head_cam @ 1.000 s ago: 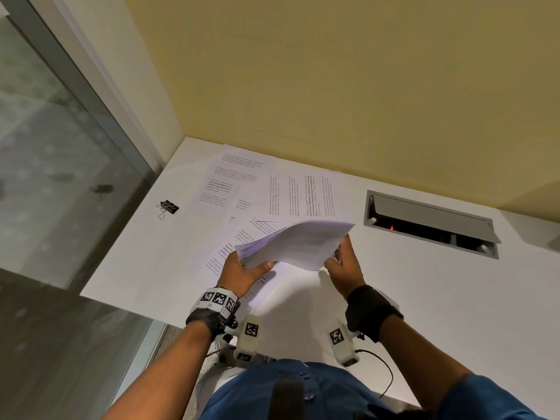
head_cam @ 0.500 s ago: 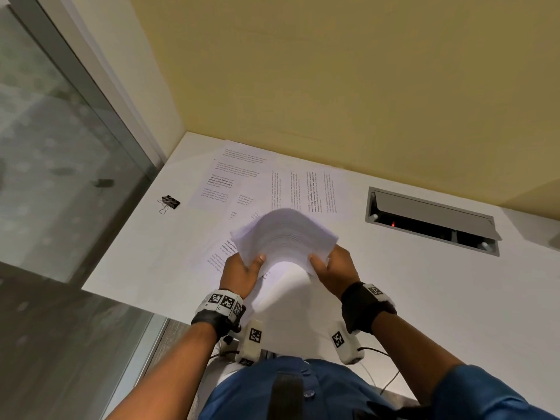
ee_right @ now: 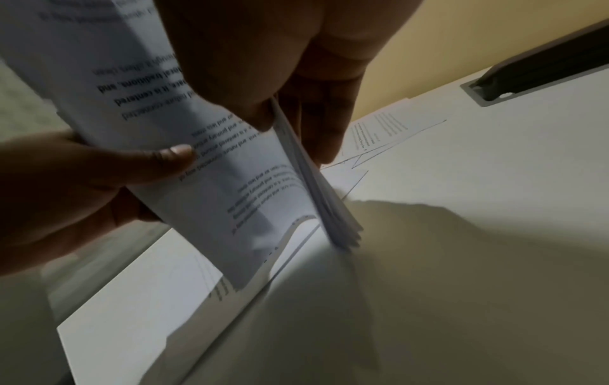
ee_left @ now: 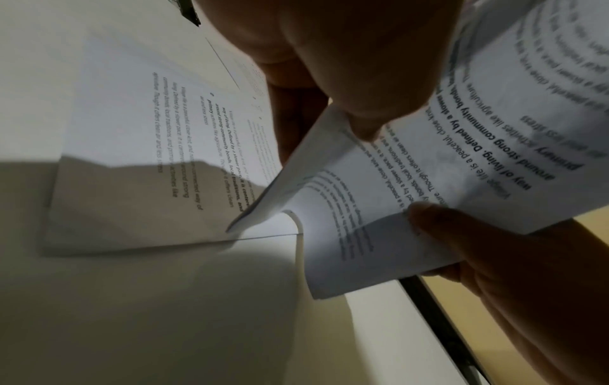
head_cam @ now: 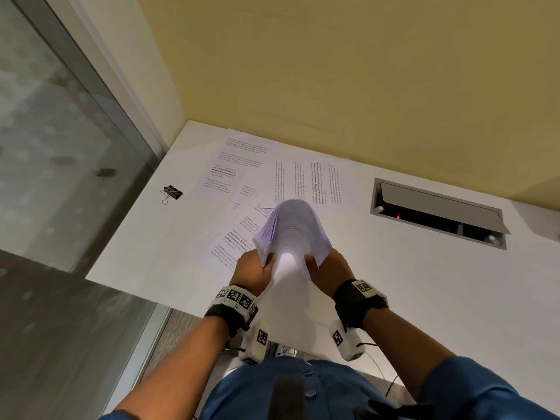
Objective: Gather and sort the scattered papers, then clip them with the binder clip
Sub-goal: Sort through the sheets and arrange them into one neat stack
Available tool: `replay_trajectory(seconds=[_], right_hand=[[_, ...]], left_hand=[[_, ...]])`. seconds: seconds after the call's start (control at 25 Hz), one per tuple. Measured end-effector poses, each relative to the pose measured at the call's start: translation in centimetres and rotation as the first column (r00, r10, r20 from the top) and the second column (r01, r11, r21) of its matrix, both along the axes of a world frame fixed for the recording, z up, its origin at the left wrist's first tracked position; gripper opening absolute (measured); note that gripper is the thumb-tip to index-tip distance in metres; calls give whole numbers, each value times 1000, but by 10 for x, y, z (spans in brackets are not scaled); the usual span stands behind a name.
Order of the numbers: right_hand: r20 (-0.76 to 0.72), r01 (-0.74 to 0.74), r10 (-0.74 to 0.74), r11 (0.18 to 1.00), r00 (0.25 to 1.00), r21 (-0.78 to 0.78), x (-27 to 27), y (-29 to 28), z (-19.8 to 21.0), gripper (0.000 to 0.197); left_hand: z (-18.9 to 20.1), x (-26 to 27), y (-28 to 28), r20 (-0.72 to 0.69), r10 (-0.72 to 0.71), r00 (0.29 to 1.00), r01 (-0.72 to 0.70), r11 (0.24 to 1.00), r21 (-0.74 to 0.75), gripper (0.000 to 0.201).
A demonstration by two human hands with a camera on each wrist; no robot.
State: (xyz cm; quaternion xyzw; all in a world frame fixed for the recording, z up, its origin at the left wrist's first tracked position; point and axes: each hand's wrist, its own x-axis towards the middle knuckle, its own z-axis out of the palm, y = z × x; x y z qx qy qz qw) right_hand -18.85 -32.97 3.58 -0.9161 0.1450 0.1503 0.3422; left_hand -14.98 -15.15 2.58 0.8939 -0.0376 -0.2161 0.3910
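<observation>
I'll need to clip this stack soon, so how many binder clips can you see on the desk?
1. The binder clip lies on the white desk near its left edge, left of the loose papers, untouched by either hand. Others could be hidden beneath the sheets.

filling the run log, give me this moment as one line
left hand: grips paper stack | right hand: grips stack | binder clip: on desk, untouched
</observation>
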Motion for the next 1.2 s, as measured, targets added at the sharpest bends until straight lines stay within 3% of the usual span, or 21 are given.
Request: replay_trajectory(seconds=[0.16, 0.32, 0.48, 0.6, 0.8, 0.96, 1.08, 1.2], right_hand=[[-53, -34, 33, 999, 998, -23, -1, 0, -7, 34], [-72, -27, 25, 999, 997, -26, 1, -4, -27, 32], [-16, 104, -103, 979, 995, 173, 7, -7, -32, 27], [92, 140, -185, 921, 978, 362, 18, -3, -29, 26], [56, 108, -147, 892, 988, 439, 40, 26, -34, 31], [-38, 111, -105, 896, 994, 429, 47, 45, -44, 27], [-219, 263, -171, 812, 961, 522, 39, 51, -60, 18], [-192, 200, -129, 888, 973, 414, 29, 63, -72, 28]], left_hand=[[-10, -5, 2, -41, -6, 999, 6, 1000, -20, 38], [-13, -7, 15, -11, 155, 988, -155, 983, -95, 54], [-12, 0, 32, -70, 196, 978, -204, 970, -135, 32], [-7, 8, 55, -67, 222, 973, -231, 957, -177, 33], [-6, 23, 94, -168, 326, 930, -363, 880, -306, 38], [-12, 41, 121, -140, 363, 921, -386, 898, -213, 29], [-18, 57, 148, -131, 426, 895, -443, 884, -153, 34], [-18, 77, 177, -130, 458, 879, -471, 877, -91, 27]])
